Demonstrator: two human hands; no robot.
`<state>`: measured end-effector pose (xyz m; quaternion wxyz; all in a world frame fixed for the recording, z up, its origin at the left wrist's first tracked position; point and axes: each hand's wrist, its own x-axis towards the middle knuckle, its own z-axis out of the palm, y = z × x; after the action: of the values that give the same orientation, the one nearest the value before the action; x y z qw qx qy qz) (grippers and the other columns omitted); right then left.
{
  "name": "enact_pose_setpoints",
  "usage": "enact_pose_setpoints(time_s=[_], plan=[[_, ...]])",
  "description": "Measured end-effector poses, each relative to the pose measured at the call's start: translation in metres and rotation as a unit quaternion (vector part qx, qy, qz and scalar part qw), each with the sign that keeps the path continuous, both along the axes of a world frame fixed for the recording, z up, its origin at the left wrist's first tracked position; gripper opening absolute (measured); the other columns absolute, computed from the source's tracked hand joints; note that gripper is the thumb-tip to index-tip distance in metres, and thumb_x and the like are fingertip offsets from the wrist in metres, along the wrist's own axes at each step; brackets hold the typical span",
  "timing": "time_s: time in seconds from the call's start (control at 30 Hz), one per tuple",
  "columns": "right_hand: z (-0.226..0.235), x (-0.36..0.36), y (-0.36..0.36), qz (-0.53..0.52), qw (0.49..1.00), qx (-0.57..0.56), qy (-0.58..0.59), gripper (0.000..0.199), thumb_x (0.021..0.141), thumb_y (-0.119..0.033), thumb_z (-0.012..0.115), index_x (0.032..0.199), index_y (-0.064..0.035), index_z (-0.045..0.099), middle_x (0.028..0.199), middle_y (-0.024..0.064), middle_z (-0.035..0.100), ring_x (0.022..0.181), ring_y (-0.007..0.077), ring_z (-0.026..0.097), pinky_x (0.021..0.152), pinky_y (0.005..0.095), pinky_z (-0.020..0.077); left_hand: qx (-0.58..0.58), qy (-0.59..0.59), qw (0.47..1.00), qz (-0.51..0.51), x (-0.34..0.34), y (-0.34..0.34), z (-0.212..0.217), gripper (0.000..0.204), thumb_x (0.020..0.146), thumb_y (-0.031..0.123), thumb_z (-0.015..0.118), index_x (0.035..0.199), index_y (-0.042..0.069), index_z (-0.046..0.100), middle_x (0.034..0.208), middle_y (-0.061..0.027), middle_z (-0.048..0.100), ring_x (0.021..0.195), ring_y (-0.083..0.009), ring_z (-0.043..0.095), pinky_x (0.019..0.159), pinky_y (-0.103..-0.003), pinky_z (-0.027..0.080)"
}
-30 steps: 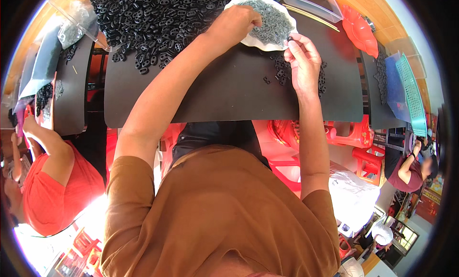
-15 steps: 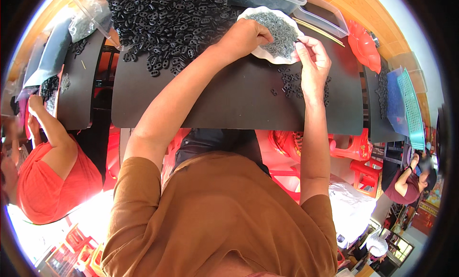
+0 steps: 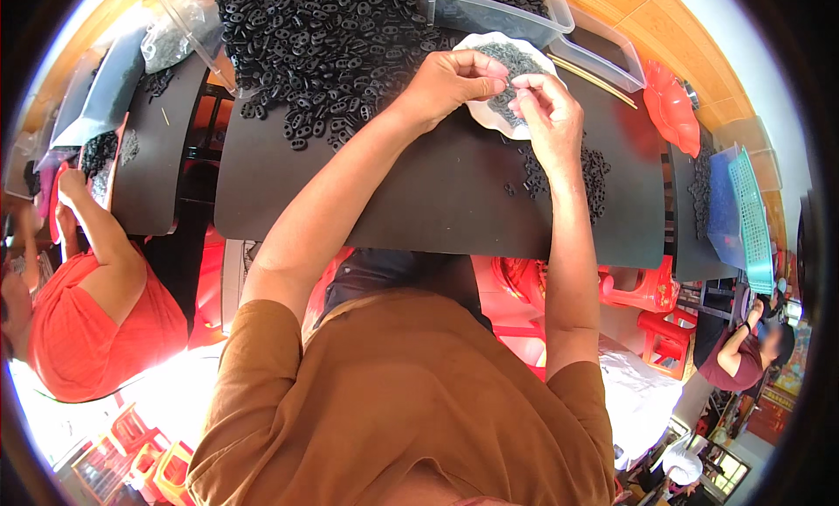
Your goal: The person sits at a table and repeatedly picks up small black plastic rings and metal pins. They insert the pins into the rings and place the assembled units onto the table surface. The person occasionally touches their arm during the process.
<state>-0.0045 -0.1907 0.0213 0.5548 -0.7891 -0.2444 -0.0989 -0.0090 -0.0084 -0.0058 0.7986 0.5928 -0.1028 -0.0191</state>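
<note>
My left hand (image 3: 453, 85) and my right hand (image 3: 549, 113) meet fingertip to fingertip above a white scalloped bowl (image 3: 486, 115) filled with small grey pieces (image 3: 514, 58). Thumb and forefinger are pinched together on each hand. Whatever lies between the fingertips is too small to make out. To the left spreads a big heap of black plastic pieces (image 3: 323, 56), oval with holes through them. A smaller scatter of black pieces (image 3: 596, 176) lies under and beside my right wrist on the dark table (image 3: 376, 191).
Clear plastic bins (image 3: 559, 21) stand at the table's back, with thin sticks (image 3: 594, 79) beside them. A red petal-shaped dish (image 3: 671, 108) sits at the back right, and a teal basket (image 3: 753, 209) farther right. A person in red (image 3: 109, 318) works at the left table; another person (image 3: 743, 357) is far right.
My left hand has lifted from the grey pieces in the bowl and come right to meet my right hand. The view has shifted slightly.
</note>
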Motion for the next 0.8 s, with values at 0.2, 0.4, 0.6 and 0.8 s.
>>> enact_pose_setpoints(time_s=[0.2, 0.4, 0.6, 0.8], plan=[[0.002, -0.002, 0.008, 0.002, 0.999, -0.012, 0.034, 0.007, 0.085, -0.004, 0.069, 0.088, 0.0005, 0.066, 0.081, 0.0043, 0.064, 0.067, 0.0108, 0.064, 0.062, 0.0243, 0.0509, 0.052, -0.035, 0.997, 0.049, -0.004, -0.003, -0.006, 0.021, 0.084, 0.007, 0.073, 0.103, 0.001, 0.068, 0.094, -0.0038, 0.07, 0.085, -0.009, 0.063, 0.078, -0.024, 0.05], [0.003, 0.004, 0.006, 0.042, 0.988, -0.11, -0.096, 0.002, 0.087, 0.0, 0.063, 0.087, 0.0002, 0.061, 0.08, 0.0052, 0.06, 0.065, 0.012, 0.061, 0.062, 0.0271, 0.0493, 0.072, -0.02, 0.997, 0.027, -0.006, -0.001, -0.007, 0.019, 0.085, 0.007, 0.07, 0.104, 0.002, 0.069, 0.093, -0.0023, 0.07, 0.085, -0.0077, 0.062, 0.077, -0.023, 0.049], [0.011, -0.001, 0.012, 0.043, 0.997, -0.032, 0.052, 0.003, 0.087, 0.002, 0.059, 0.089, 0.0006, 0.057, 0.083, 0.0074, 0.057, 0.067, 0.015, 0.06, 0.062, 0.0285, 0.0488, 0.089, -0.061, 0.992, 0.065, -0.011, -0.006, 0.001, 0.017, 0.087, 0.008, 0.067, 0.104, 0.003, 0.067, 0.095, -0.0009, 0.068, 0.088, -0.007, 0.061, 0.079, -0.023, 0.049], [0.013, 0.0, 0.014, 0.063, 0.995, -0.075, 0.004, 0.006, 0.086, 0.006, 0.057, 0.088, 0.0013, 0.054, 0.083, 0.0092, 0.055, 0.069, 0.0183, 0.059, 0.065, 0.0306, 0.0483, 0.016, -0.04, 0.999, 0.031, -0.01, -0.003, 0.001, 0.015, 0.086, 0.004, 0.066, 0.101, 0.004, 0.065, 0.09, 0.0004, 0.065, 0.084, -0.0066, 0.06, 0.078, -0.023, 0.048]])
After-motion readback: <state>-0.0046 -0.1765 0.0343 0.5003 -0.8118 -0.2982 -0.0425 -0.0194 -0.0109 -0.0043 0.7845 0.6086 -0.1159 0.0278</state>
